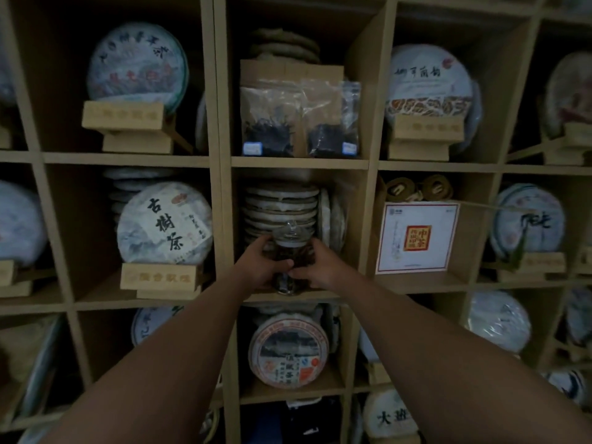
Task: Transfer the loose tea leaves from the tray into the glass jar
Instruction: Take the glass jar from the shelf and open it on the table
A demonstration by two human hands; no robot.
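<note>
Head view, glass jar clasped between left hand, right hand

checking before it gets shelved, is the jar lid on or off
On. The lid with its knob sits atop the jar, which stands upright on the shelf, held between the left hand and right hand.

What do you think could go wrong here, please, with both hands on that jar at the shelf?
The glass jar sits at the shelf's front edge, so it could tip off if the left hand or right hand slips. Its loose-looking lid might fall. The stacked tea cakes behind could be knocked.
</note>
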